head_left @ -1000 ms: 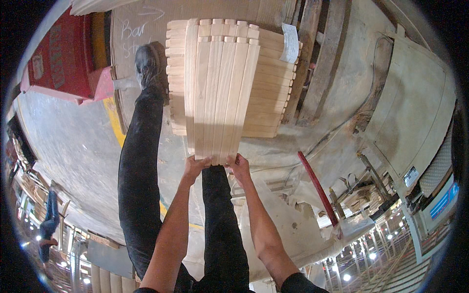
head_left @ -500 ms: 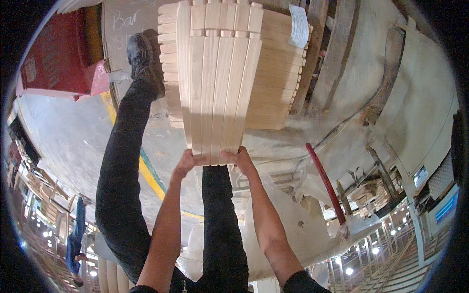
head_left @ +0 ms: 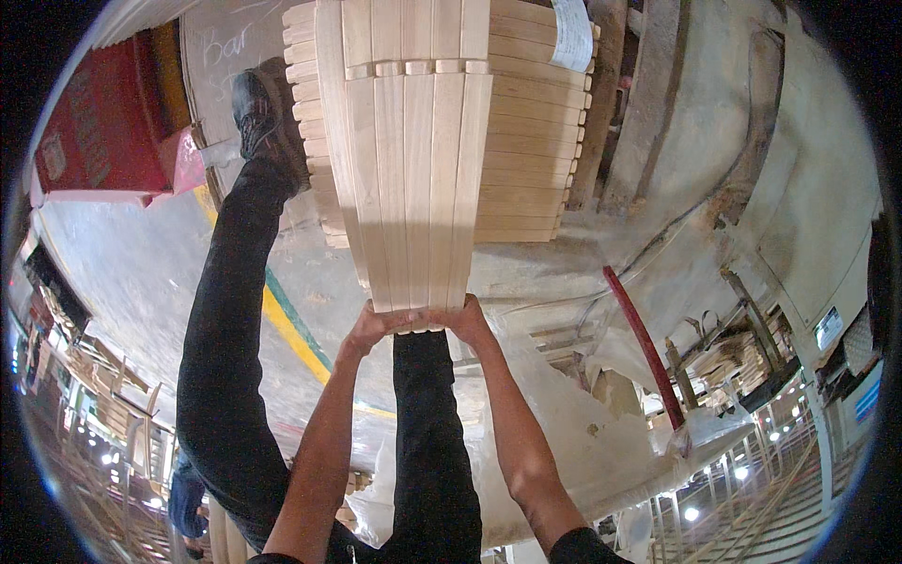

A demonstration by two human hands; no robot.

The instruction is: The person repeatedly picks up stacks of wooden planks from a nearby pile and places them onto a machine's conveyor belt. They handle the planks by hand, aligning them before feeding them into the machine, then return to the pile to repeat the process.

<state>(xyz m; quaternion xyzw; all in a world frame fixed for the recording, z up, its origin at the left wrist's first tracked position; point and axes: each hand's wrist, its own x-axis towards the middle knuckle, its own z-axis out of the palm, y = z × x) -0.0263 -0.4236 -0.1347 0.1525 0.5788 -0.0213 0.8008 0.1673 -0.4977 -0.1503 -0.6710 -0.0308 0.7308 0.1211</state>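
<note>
A bundle of pale wooden slats [head_left: 423,188] runs lengthwise away from me, its near end between my two hands. My left hand [head_left: 369,326] grips the left corner of that end, and my right hand [head_left: 462,318] grips the right corner. Fingers of both wrap over or under the end edge, partly hidden by the wood. Beyond and beneath lies a stack of similar wooden slats [head_left: 531,155], laid crosswise with rounded ends at its sides. A row of slat ends shows across the bundle's far part, where more slats continue.
A paper label [head_left: 572,36] hangs on the stack's far right. Wooden beams [head_left: 639,122] lie to its right. On the left are a red bin [head_left: 99,117] and my outstretched leg [head_left: 225,320]. A red bar [head_left: 644,348] and plastic sheeting [head_left: 554,423] are at right. Someone in blue [head_left: 186,498] is at lower left.
The near end of the bundle and both my hands have come slightly closer to me. My fingers now sit farther around the end. The view has shifted a little.
</note>
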